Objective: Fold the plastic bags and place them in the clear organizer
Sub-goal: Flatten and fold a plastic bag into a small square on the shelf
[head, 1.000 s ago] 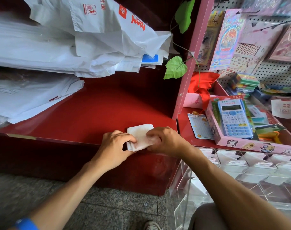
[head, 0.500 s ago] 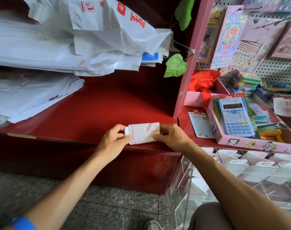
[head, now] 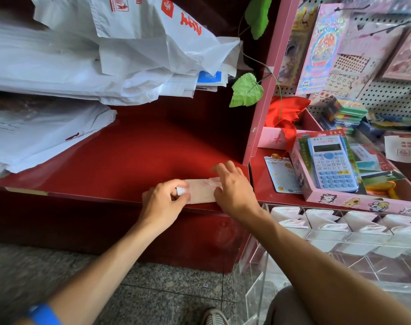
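A folded plastic bag [head: 201,190], now a pale pinkish-white strip, lies flat at the front edge of the red counter [head: 120,160]. My left hand [head: 163,201] pinches its left end between thumb and fingers. My right hand [head: 232,191] lies over its right end with fingers spread, pressing it down. The clear organizer [head: 340,233] stands low at the right, below the counter, and several of its compartments hold folded white bags. A heap of unfolded white plastic bags [head: 106,55] with red print lies at the back left of the counter.
A pink shelf post [head: 263,95] rises right of the red counter. Beyond it sit a pink box with a blue calculator [head: 331,163], a small card [head: 282,174], red cloth [head: 284,113] and hanging sticker packs. Green leaves [head: 246,90] dangle by the post. Grey stone floor lies below.
The bag has gone from a small held-up fold to a longer strip laid flat on the counter edge. My right hand moved from pinching its end to pressing on it.
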